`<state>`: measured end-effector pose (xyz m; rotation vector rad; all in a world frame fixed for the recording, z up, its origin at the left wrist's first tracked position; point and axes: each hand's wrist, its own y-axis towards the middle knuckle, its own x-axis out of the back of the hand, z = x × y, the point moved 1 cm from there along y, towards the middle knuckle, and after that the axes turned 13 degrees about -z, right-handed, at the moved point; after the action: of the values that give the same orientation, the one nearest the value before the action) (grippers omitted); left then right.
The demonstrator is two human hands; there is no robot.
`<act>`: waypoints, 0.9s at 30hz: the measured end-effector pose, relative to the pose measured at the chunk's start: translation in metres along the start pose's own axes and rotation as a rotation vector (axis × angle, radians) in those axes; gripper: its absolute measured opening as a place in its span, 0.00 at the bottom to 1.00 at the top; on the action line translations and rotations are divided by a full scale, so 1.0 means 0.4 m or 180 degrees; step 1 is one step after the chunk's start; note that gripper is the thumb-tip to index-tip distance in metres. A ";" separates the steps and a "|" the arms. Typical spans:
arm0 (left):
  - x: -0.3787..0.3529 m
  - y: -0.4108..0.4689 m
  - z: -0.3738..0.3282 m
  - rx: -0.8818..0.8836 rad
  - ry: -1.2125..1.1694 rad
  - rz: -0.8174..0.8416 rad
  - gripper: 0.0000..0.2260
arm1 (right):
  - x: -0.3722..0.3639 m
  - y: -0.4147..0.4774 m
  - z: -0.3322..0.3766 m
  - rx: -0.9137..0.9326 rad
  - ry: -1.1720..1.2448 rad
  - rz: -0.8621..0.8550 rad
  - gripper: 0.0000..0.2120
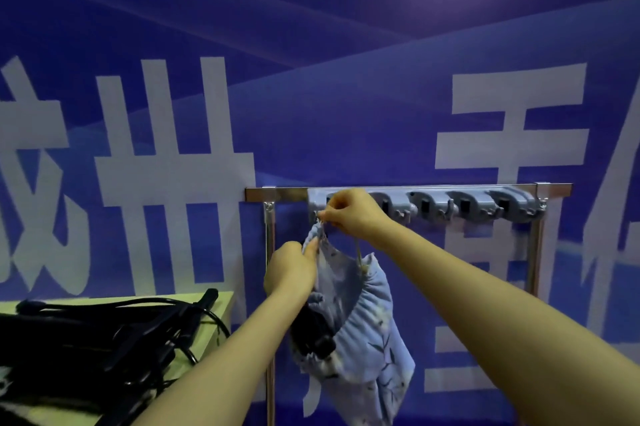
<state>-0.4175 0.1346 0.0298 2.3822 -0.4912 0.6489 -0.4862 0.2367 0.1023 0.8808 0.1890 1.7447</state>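
The right hand (349, 214) covers the left end of the grey hook rack (467, 203), so you cannot see if the string (358, 252) sits on a hook. Just below the rack, the left hand (289, 273) hides its fingers behind the blue bag (363, 321). A black thing (313, 335) inside is half hidden. Far below-left of the rack, black hangers (86, 349) run off the edge.
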 end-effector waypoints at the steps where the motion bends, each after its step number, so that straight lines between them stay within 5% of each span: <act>1: -0.013 0.013 0.003 0.0009 0.0167 -0.0028 0.24 | -0.011 0.010 -0.008 0.0078 -0.0022 -0.0046 0.14; 10: -0.051 0.092 0.008 0.0533 0.0768 0.0167 0.30 | -0.086 0.078 -0.031 0.0424 -0.0132 -0.0415 0.07; 19: -0.102 0.129 0.022 0.0480 0.0728 0.0386 0.31 | -0.098 0.101 -0.052 0.0070 -0.0134 -0.0519 0.14; 27: -0.091 0.095 0.096 0.0176 0.0720 0.0488 0.29 | -0.142 0.003 -0.079 -0.0279 0.0713 -0.0584 0.12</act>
<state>-0.4529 0.0884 0.0004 2.3001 -0.5664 0.9996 -0.5014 0.1957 0.0546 0.5848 0.3283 1.6636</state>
